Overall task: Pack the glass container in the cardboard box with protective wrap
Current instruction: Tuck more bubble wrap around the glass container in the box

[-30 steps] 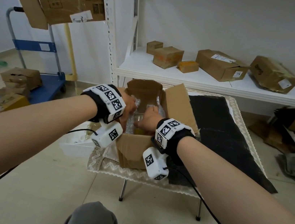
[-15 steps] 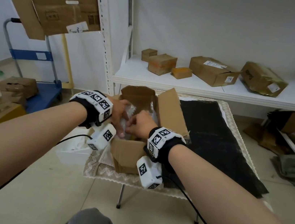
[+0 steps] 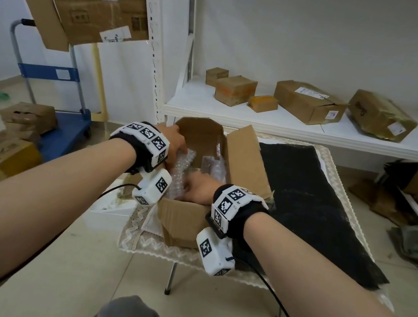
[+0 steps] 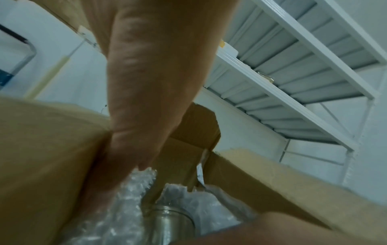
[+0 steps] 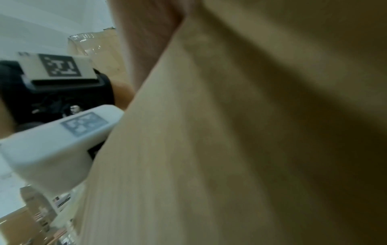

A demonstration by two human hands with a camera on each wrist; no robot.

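Note:
An open cardboard box (image 3: 185, 225) stands on a small table, lined with clear bubble wrap (image 3: 179, 173). In the left wrist view the glass container (image 4: 169, 222) sits low inside it, wrap bunched around it. My left hand (image 3: 177, 146) is at the box's left rim, and its fingers (image 4: 146, 132) reach down and pinch the wrap against the wall. My right hand (image 3: 195, 188) lies inside the near end of the box on the wrap, fingers hidden. The right wrist view shows mostly the box wall (image 5: 230, 132).
A black mat (image 3: 317, 200) covers the lace-edged table (image 3: 137, 242) to the right of the box. A white shelf (image 3: 287, 126) with several cartons runs behind. A white case (image 3: 111, 214) and a blue trolley (image 3: 66, 133) stand to the left on the floor.
My left hand has shifted to the far left rim and pulled the wrap up. My right hand has drawn back to the near end of the box.

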